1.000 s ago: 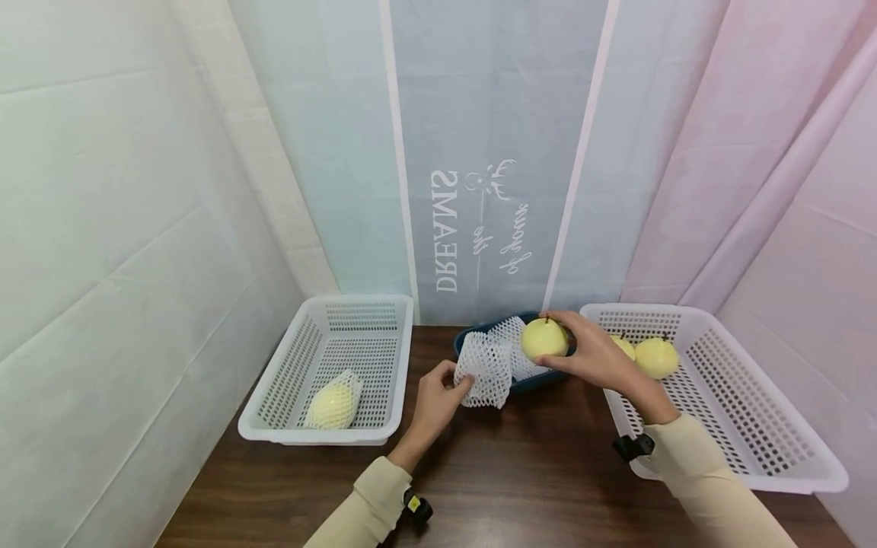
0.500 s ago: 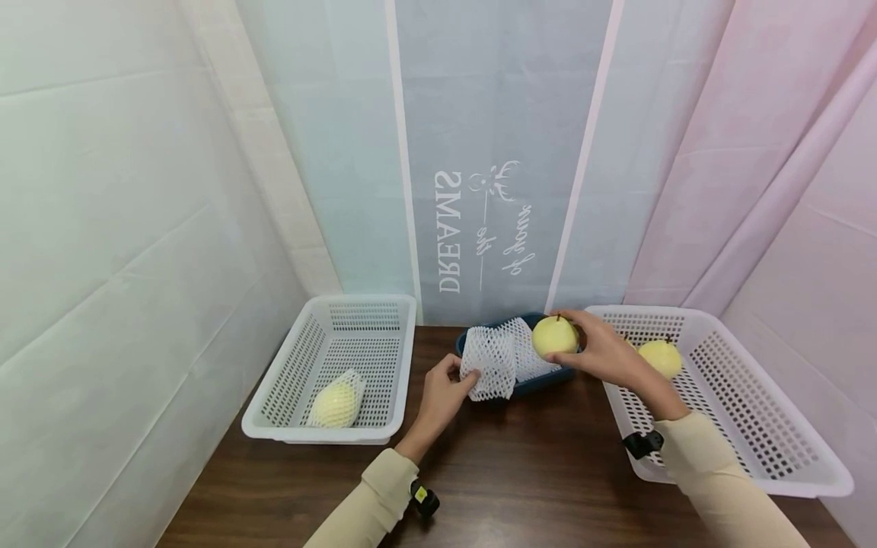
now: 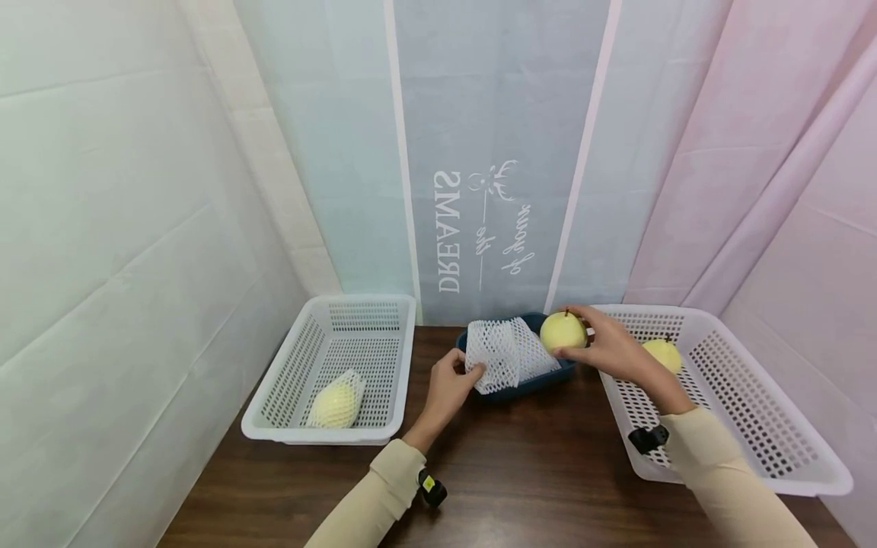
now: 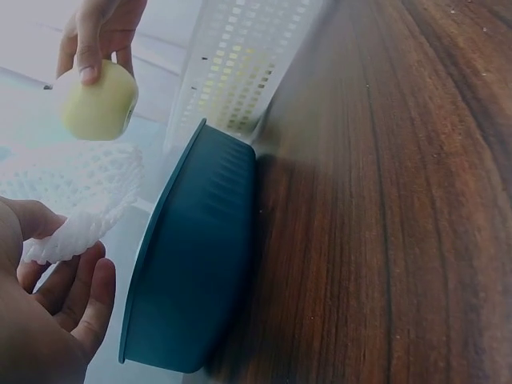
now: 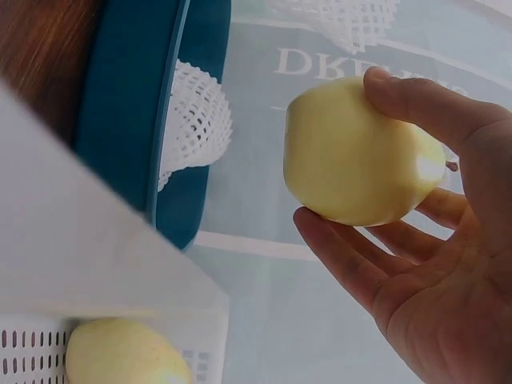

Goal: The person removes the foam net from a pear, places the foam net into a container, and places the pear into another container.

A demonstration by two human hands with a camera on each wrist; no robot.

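My left hand (image 3: 451,384) pinches a white foam fruit net (image 3: 492,356) by its near edge, above a dark blue tray (image 4: 192,248). In the left wrist view the net lies between thumb and fingertips. My right hand (image 3: 612,346) grips a pale yellow pear (image 3: 563,332) from its right side, thumb below and fingers over the top, stem up. The right wrist view shows this pear (image 5: 360,152) apart from the nets. Another foam net (image 5: 196,120) lies in the tray, partly covered by the held net in the head view.
At left stands a white perforated basket (image 3: 256,426) with a netted pear (image 3: 337,403) inside. A larger white basket (image 3: 815,479) at right contains a bare pear (image 3: 663,355), partly behind my right wrist. A printed curtain (image 3: 479,114) hangs behind the brown table (image 3: 521,472).
My right hand has moved the pear to the right, away from the held net. My left hand has shifted slightly right and up, bringing the net further over the tray.
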